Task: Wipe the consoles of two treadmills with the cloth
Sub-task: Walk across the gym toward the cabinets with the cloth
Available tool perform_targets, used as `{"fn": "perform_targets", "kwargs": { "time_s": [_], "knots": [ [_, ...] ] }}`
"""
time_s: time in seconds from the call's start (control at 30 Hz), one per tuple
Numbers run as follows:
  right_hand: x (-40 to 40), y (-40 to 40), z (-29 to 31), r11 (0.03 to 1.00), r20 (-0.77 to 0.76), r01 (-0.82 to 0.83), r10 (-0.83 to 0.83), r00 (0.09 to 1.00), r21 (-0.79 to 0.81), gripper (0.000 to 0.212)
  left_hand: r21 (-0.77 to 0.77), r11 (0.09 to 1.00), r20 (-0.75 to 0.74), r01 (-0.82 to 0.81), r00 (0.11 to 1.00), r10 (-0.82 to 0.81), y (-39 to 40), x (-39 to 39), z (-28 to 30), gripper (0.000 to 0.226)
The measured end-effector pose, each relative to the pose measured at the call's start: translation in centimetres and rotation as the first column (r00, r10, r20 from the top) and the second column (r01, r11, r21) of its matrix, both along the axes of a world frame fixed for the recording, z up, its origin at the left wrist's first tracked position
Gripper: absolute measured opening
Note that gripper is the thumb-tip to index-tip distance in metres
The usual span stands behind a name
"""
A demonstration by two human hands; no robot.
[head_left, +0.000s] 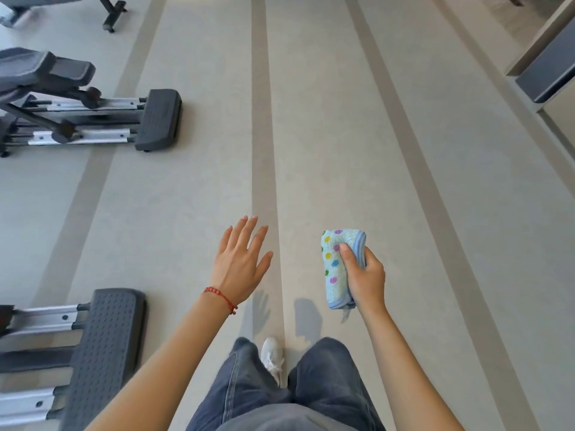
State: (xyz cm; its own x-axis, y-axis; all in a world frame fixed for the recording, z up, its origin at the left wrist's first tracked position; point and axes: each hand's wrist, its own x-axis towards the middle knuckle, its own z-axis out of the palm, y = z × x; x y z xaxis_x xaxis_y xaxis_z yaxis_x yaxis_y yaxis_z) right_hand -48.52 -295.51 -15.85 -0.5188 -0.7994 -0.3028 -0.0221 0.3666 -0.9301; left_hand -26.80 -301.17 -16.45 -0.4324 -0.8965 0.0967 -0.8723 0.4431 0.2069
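Cloth (337,269) in right hand (365,276), left hand (241,262) beside it, machines (102,353) (perhaps ellipticals) along the floor's (311,119) left.

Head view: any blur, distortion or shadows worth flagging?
Head view: the wide lens fans the floor stripes outward; the top left corner is motion-smeared; soft shadows of the left hand and right hand fall on the floor; the cloth is sharp.
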Motion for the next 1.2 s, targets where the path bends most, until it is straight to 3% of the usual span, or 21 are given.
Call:
{"fn": "perform_targets", "kwargs": {
  "time_s": [0.6,0.87,1.2],
  "knots": [
    [-11.6,-34.0,-0.1,0.997,-0.006,0.075,-0.075,0.997,-0.003,0.014,-0.017,0.999,-0.018,0.045,0.999,-0.045,-34.6,-11.7,0.0,0.054],
    [-15.8,-44.8,0.6,0.992,0.010,0.125,-0.125,0.992,-0.005,0.016,0.004,0.989,-0.046,0.145,0.988,-0.145,-47.5,-16.9,0.3,0.066],
    [-20.0,-60.1,-0.1,0.933,-0.007,0.358,-0.358,0.934,-0.012,0.016,0.009,0.927,-0.044,0.374,0.927,-0.373,-66.6,-23.5,-0.5,0.066]
  ]
}}
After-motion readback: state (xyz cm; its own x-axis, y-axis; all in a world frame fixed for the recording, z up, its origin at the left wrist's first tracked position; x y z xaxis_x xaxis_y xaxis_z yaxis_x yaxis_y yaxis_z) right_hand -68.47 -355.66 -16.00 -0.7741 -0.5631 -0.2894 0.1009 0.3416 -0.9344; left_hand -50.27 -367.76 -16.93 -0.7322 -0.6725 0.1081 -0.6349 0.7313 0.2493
